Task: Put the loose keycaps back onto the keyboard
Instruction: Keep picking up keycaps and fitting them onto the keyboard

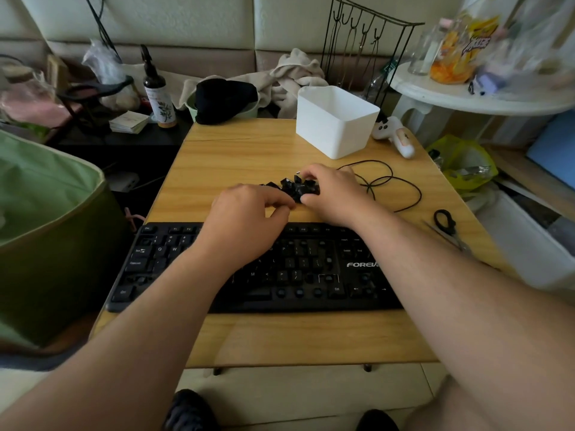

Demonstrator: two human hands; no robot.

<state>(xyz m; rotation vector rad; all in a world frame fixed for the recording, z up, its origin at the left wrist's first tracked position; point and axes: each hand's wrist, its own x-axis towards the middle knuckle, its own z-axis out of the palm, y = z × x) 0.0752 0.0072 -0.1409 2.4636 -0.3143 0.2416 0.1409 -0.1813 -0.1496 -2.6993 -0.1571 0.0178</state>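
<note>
Pinching w/ curled fingers, left hand (249, 209) & right hand (333, 194) both worked the keycaps (292, 188) piled on the table (249, 150) just beyond the keyboard (298, 275); caps looked light, hard, slick, best nipped by opposite sides.

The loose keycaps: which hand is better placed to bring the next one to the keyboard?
Probably the right hand: its fingers curl round the keycap pile and seem to pinch one. The left hand only touches the pile's near edge. Empty sockets show across the keyboard.
</note>
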